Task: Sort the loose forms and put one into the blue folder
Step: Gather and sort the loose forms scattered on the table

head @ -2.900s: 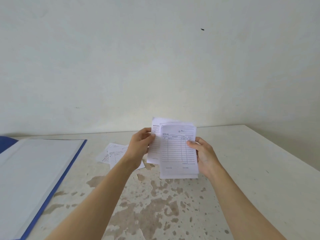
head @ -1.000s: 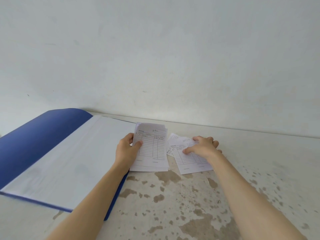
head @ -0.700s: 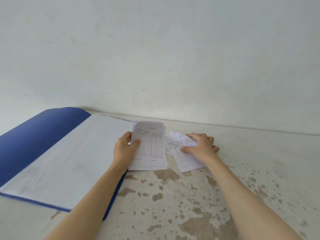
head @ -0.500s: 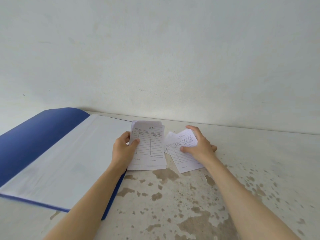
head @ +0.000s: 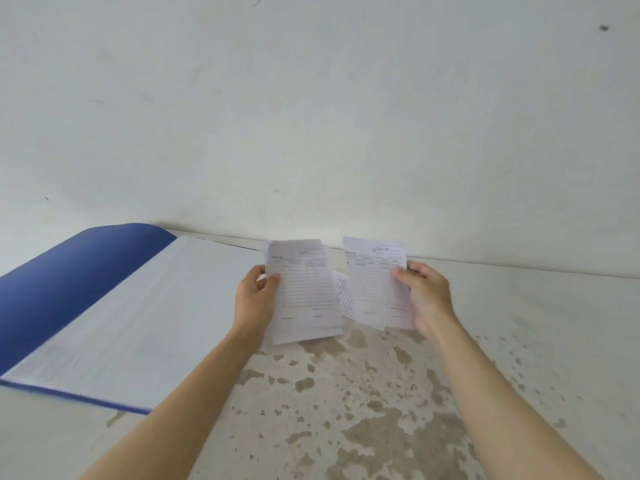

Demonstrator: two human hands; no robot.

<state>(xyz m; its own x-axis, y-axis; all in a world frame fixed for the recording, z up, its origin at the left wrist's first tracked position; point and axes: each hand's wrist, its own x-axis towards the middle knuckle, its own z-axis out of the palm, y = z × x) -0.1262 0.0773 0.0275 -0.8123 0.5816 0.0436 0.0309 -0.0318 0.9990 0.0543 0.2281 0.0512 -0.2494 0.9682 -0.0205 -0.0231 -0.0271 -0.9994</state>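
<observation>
My left hand (head: 254, 299) grips a small stack of white lined forms (head: 304, 292) by its left edge, held up above the table. My right hand (head: 424, 296) holds a single form (head: 375, 282) by its right edge, lifted beside the stack. Between the two, another loose form (head: 344, 292) lies on the table, mostly hidden. The blue folder (head: 69, 282) lies open at the left, its white inner page (head: 138, 313) facing up and reaching close to my left hand.
The table (head: 346, 410) is a pale surface with brown worn patches in front of me. A plain white wall (head: 311, 116) rises right behind the papers. The table's far edge meets the wall just beyond the forms.
My right hand has picked one form off the table and raised it. The left hand still holds its stack, now a little higher.
</observation>
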